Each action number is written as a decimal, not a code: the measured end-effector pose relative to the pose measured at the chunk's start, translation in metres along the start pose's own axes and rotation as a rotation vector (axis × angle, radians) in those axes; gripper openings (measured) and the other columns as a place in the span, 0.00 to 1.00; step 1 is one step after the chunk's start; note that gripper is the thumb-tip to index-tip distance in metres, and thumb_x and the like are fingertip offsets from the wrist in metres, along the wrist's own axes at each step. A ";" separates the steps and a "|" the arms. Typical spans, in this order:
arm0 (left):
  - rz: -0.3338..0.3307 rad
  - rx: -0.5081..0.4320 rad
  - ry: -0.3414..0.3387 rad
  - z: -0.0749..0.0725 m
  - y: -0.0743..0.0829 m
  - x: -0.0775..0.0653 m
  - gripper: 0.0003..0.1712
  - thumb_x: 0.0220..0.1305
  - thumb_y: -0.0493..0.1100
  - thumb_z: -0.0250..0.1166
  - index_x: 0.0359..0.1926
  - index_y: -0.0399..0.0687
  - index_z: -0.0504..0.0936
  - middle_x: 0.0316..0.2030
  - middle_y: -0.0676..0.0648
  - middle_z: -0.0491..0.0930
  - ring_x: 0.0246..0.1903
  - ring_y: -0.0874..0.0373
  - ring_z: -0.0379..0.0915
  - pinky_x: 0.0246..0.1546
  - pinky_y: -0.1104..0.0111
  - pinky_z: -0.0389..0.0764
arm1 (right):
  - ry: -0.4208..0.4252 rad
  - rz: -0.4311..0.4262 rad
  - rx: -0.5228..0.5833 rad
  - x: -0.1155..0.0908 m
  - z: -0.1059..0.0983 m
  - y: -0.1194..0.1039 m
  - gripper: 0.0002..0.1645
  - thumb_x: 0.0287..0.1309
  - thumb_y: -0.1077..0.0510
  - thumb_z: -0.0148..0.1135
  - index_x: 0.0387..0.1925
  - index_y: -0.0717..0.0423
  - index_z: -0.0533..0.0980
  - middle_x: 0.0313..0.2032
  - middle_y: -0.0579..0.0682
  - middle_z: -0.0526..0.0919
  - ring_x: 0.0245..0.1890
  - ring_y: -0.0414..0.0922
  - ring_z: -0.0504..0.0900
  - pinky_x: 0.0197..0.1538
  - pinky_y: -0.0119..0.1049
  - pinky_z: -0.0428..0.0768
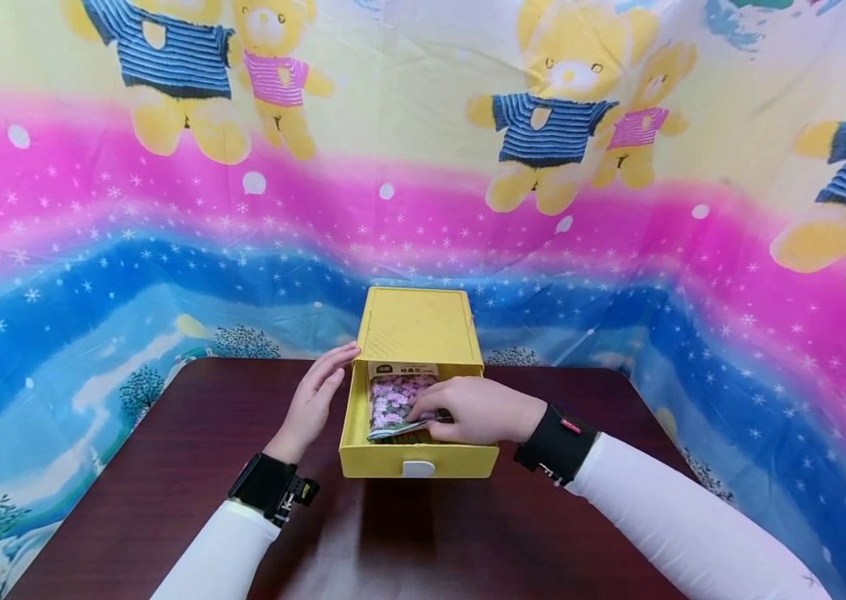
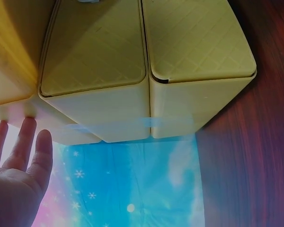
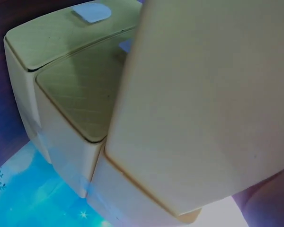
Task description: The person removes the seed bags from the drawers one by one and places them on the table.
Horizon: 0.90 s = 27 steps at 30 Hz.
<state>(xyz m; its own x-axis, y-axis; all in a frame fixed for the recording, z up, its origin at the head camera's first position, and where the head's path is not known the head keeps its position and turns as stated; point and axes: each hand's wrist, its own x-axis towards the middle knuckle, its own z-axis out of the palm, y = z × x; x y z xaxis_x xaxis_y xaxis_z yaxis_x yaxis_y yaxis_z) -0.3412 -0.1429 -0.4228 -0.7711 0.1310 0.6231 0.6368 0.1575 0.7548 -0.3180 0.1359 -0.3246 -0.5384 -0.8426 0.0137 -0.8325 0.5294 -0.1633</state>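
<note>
A yellow drawer cabinet (image 1: 423,321) stands on the table with its top drawer (image 1: 453,463) pulled out toward me. In the drawer lies a seed packet (image 1: 392,398) printed with pink flowers and Chinese lettering. My right hand (image 1: 484,408) reaches over the drawer's right wall and pinches the packet's right side between bent fingers and thumb. My left hand (image 1: 312,408) lies with fairly straight fingers along the cabinet's left side, fingertips at its front edge; the left wrist view shows these fingers (image 2: 23,146) against the pale side wall. The drawer wall (image 3: 208,104) hides most of the right hand from its wrist camera.
Below the pulled-out drawer, two lower drawers (image 2: 199,42) are closed, with white handles (image 3: 92,13). The dark reddish table (image 1: 543,533) extends to either side of the cabinet. Behind it hangs a cloth (image 1: 407,225) with bears and snowflakes.
</note>
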 end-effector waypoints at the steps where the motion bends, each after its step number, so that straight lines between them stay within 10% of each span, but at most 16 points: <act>1: -0.004 0.001 -0.005 0.000 0.000 0.000 0.21 0.79 0.34 0.47 0.66 0.36 0.76 0.71 0.37 0.68 0.73 0.43 0.58 0.68 0.81 0.57 | 0.024 -0.010 -0.010 0.000 0.000 0.001 0.17 0.71 0.51 0.58 0.57 0.40 0.83 0.55 0.39 0.85 0.42 0.33 0.79 0.42 0.29 0.77; 13: -0.008 0.020 -0.018 -0.002 -0.002 0.000 0.21 0.79 0.34 0.48 0.66 0.37 0.76 0.71 0.38 0.68 0.74 0.44 0.58 0.69 0.79 0.57 | 0.373 -0.269 -0.351 -0.009 -0.004 0.005 0.26 0.57 0.56 0.76 0.57 0.50 0.82 0.46 0.43 0.89 0.44 0.38 0.87 0.50 0.32 0.85; 27: 0.011 0.028 -0.004 -0.001 -0.003 0.000 0.20 0.79 0.34 0.49 0.66 0.37 0.77 0.71 0.38 0.69 0.73 0.43 0.58 0.68 0.82 0.58 | 0.626 -0.301 -0.504 -0.023 -0.017 0.011 0.23 0.53 0.56 0.77 0.51 0.56 0.82 0.40 0.48 0.88 0.40 0.41 0.88 0.44 0.34 0.87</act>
<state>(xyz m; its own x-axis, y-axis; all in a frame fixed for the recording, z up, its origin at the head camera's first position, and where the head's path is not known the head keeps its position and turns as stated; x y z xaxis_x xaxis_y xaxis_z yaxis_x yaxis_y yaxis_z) -0.3433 -0.1441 -0.4246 -0.7641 0.1367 0.6304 0.6449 0.1831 0.7420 -0.3166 0.1628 -0.3098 -0.1347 -0.8227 0.5523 -0.8301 0.3981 0.3905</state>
